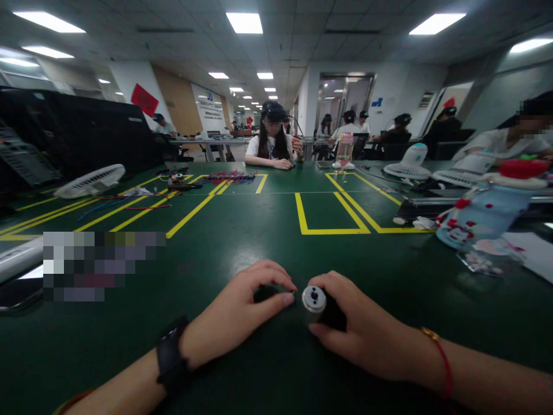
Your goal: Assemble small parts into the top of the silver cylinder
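Observation:
Near the front of the green table, my right hand (358, 328) is wrapped round a small cylindrical motor (314, 298). The motor's silver round end faces up, with a dark centre and small holes around it; its far side is hidden by my fingers. Just left of it, my left hand (254, 300) is closed in a pinch, thumb and forefinger tips together. Something tiny and dark shows at those fingertips, too small to name. A narrow gap separates the left fingertips from the motor.
Yellow tape (337, 231) marks boxes on the green table (242, 230). Red and blue wires (231, 177) lie at the back. At right stand a light blue bottle (484, 213) and white fans (408, 163); another fan (93, 180) lies left. A person (272, 141) sits opposite.

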`<control>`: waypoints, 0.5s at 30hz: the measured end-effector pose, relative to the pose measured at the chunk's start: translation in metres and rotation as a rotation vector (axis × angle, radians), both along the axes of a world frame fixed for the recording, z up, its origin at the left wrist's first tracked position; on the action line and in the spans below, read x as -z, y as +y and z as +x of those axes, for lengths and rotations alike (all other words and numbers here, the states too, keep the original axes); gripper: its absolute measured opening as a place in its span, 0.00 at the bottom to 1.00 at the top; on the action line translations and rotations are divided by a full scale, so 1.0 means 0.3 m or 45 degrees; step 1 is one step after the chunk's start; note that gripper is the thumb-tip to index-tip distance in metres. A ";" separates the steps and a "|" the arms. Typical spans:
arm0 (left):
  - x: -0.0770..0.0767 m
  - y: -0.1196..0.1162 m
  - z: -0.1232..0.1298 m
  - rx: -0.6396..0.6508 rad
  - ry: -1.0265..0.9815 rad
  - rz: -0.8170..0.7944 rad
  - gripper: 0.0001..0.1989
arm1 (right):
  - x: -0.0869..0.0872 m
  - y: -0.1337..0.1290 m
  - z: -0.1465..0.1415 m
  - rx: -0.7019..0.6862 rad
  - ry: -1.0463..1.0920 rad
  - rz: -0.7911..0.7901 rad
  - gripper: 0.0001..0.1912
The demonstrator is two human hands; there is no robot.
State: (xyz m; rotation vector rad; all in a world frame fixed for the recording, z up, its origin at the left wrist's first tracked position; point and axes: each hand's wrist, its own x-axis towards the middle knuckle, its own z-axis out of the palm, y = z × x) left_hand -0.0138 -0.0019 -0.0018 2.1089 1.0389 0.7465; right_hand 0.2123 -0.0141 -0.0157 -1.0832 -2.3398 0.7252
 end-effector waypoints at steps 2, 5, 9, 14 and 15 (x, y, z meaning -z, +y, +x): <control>-0.014 -0.008 0.013 -0.046 -0.105 0.029 0.07 | -0.003 -0.001 -0.003 -0.021 -0.007 -0.002 0.18; -0.031 -0.024 0.036 -0.065 -0.154 0.073 0.08 | -0.003 -0.002 -0.008 -0.054 -0.002 0.016 0.18; -0.031 -0.035 0.057 -0.036 -0.138 0.091 0.09 | 0.004 0.001 -0.008 -0.067 0.005 0.037 0.20; -0.026 -0.035 0.063 -0.011 -0.136 0.082 0.10 | 0.009 0.001 -0.006 -0.069 0.008 0.052 0.19; -0.029 -0.037 0.063 -0.006 -0.131 0.079 0.10 | 0.008 0.000 -0.006 -0.069 0.006 0.052 0.19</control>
